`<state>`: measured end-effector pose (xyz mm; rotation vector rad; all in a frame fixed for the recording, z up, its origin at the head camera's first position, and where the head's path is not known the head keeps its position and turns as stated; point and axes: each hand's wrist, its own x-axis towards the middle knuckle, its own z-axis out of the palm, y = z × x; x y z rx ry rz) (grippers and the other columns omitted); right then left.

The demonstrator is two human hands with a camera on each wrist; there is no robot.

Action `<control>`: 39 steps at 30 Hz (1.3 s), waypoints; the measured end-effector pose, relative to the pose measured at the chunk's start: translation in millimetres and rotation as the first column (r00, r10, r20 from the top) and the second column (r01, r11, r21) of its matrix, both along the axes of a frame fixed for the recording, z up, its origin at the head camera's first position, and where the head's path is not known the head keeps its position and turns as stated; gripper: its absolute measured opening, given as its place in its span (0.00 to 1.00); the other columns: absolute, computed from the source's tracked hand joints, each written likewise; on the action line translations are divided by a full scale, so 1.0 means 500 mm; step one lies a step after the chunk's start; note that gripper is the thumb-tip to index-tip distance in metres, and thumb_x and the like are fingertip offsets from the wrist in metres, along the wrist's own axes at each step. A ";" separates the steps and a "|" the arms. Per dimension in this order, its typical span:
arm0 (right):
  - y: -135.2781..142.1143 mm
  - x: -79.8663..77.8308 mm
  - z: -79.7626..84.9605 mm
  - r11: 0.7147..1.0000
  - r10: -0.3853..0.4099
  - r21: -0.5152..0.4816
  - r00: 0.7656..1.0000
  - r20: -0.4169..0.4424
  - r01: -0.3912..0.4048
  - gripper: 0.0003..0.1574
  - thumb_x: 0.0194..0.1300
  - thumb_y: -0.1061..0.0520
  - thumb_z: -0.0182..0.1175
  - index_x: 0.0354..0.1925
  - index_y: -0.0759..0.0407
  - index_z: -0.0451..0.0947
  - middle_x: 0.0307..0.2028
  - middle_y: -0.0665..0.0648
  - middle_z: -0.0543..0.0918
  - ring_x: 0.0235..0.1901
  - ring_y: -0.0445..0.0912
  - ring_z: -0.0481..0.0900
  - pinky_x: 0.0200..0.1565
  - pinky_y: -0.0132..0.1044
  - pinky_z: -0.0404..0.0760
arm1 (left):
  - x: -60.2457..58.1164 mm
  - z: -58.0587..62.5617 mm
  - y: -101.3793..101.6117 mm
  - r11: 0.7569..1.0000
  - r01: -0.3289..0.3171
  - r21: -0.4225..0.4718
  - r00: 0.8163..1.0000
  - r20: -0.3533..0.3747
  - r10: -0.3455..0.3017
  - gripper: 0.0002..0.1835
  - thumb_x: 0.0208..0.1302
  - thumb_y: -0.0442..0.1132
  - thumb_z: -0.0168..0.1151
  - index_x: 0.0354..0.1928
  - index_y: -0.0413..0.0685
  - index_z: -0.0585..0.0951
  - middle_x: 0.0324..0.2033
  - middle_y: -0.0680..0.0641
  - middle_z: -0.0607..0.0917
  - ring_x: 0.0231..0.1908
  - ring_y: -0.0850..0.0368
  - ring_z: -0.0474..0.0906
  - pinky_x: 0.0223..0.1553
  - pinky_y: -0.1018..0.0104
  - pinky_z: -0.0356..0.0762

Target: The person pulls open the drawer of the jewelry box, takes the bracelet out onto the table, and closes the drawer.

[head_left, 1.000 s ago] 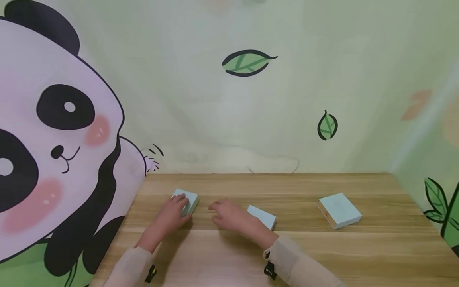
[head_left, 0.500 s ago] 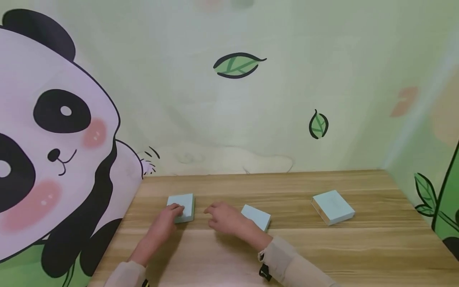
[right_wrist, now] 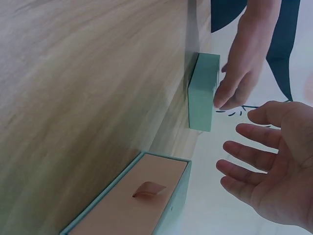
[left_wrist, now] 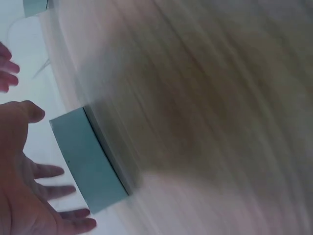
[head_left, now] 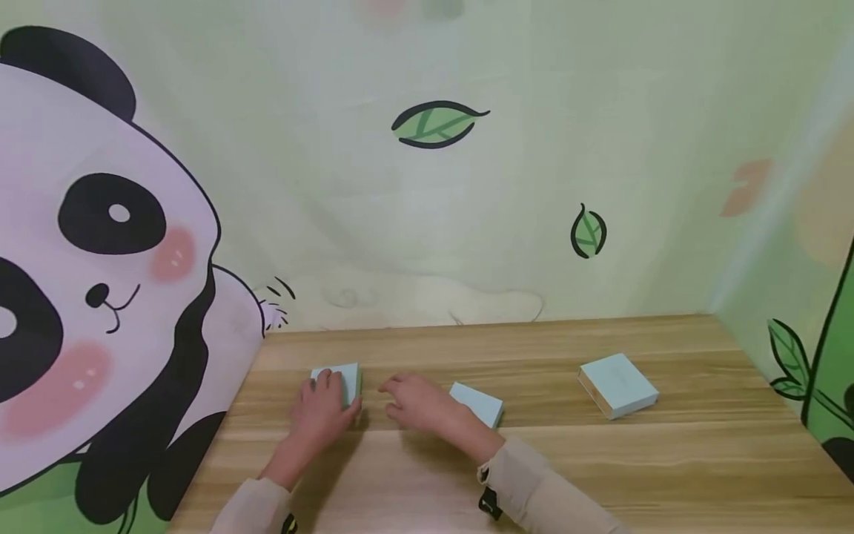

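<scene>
Three pale mint boxes lie on the wooden table. My left hand (head_left: 322, 411) is over the left box (head_left: 351, 382), fingers spread across its top and thumb by its right side. In the left wrist view these fingers (left_wrist: 57, 191) look loose beside the box's plain green side. Whether they touch it is hard to tell. My right hand (head_left: 423, 408) hovers between the left and middle boxes, fingers loosely extended, holding nothing. Its forearm partly hides the middle box (head_left: 477, 404). In the right wrist view that box shows a tan drawer front (right_wrist: 112, 205) with a small pull tab (right_wrist: 149, 189).
The right box (head_left: 619, 386) stands apart, turned at an angle, with a brownish side facing left. Behind the wooden table (head_left: 567, 475) hangs a pale green backdrop (head_left: 320, 185) with a printed panda and leaves.
The left box has turned, its edges now squarer to the table. My left hand slid to the box's left side, then spread over its top again. The right hand has hardly moved.
</scene>
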<state>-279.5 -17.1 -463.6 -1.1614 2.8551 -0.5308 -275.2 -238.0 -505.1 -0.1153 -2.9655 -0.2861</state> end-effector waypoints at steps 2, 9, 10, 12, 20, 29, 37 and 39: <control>-0.002 0.000 0.002 1.000 -0.004 0.002 1.000 -0.006 0.004 0.24 0.73 0.54 0.57 0.63 0.61 0.78 0.61 0.58 0.81 0.62 0.51 0.78 0.64 0.40 0.76 | -0.001 -0.004 0.004 1.000 -0.025 -0.008 1.000 0.009 0.025 0.40 0.67 0.59 0.61 0.67 0.32 0.68 0.65 0.27 0.69 0.60 0.24 0.66 0.59 0.30 0.68; -0.002 -0.003 0.009 1.000 -0.025 0.000 1.000 0.003 0.025 0.24 0.72 0.54 0.57 0.63 0.59 0.79 0.60 0.57 0.82 0.60 0.49 0.80 0.61 0.39 0.78 | -0.004 -0.009 0.011 0.998 -0.051 -0.029 0.999 0.015 0.051 0.43 0.68 0.58 0.61 0.68 0.27 0.64 0.66 0.21 0.64 0.62 0.20 0.63 0.61 0.29 0.66; -0.003 -0.002 0.010 1.000 -0.023 -0.003 1.000 0.006 0.023 0.24 0.72 0.54 0.57 0.63 0.59 0.79 0.60 0.57 0.82 0.60 0.49 0.80 0.61 0.39 0.79 | -0.003 -0.012 0.007 0.998 -0.048 -0.029 0.999 0.023 0.049 0.43 0.69 0.57 0.61 0.69 0.26 0.63 0.67 0.20 0.63 0.63 0.19 0.62 0.62 0.29 0.65; -0.007 -0.001 0.012 1.000 -0.019 -0.007 1.000 0.008 0.019 0.23 0.72 0.55 0.57 0.62 0.59 0.79 0.60 0.57 0.82 0.60 0.50 0.80 0.61 0.39 0.78 | -0.003 -0.016 -0.002 0.999 -0.029 -0.028 0.999 0.023 0.030 0.41 0.70 0.53 0.60 0.70 0.27 0.63 0.68 0.21 0.62 0.64 0.19 0.60 0.64 0.29 0.63; -0.019 0.002 0.004 1.000 -0.012 0.009 1.000 0.020 0.012 0.23 0.72 0.56 0.56 0.62 0.59 0.80 0.60 0.57 0.82 0.60 0.49 0.80 0.61 0.38 0.78 | 0.002 -0.008 -0.053 0.975 0.220 0.029 0.974 -0.054 -0.218 0.32 0.57 0.31 0.69 0.64 0.30 0.74 0.65 0.26 0.71 0.64 0.22 0.67 0.65 0.33 0.66; -0.042 -0.007 -0.011 1.000 -0.022 0.015 0.997 0.072 0.021 0.22 0.72 0.57 0.58 0.61 0.60 0.80 0.59 0.59 0.82 0.60 0.52 0.79 0.63 0.41 0.77 | 0.000 -0.006 -0.085 0.907 0.420 -0.020 0.900 -0.120 -0.419 0.33 0.44 0.14 0.63 0.58 0.37 0.80 0.58 0.30 0.77 0.55 0.31 0.77 0.56 0.41 0.79; -0.061 -0.039 -0.034 0.998 -0.065 -0.020 0.992 0.106 0.067 0.22 0.70 0.58 0.57 0.59 0.64 0.80 0.55 0.59 0.85 0.57 0.51 0.82 0.57 0.39 0.81 | -0.002 -0.006 -0.079 0.931 0.365 0.028 0.931 -0.030 -0.364 0.22 0.61 0.32 0.68 0.58 0.40 0.77 0.63 0.27 0.72 0.63 0.27 0.69 0.64 0.36 0.69; -0.066 -0.048 -0.037 0.996 -0.082 -0.022 0.991 0.108 0.085 0.21 0.70 0.58 0.58 0.59 0.64 0.81 0.55 0.59 0.85 0.57 0.51 0.82 0.58 0.40 0.80 | -0.004 -0.005 -0.081 0.928 0.370 0.045 0.929 -0.021 -0.370 0.20 0.62 0.32 0.67 0.56 0.41 0.77 0.63 0.27 0.71 0.63 0.26 0.68 0.63 0.35 0.69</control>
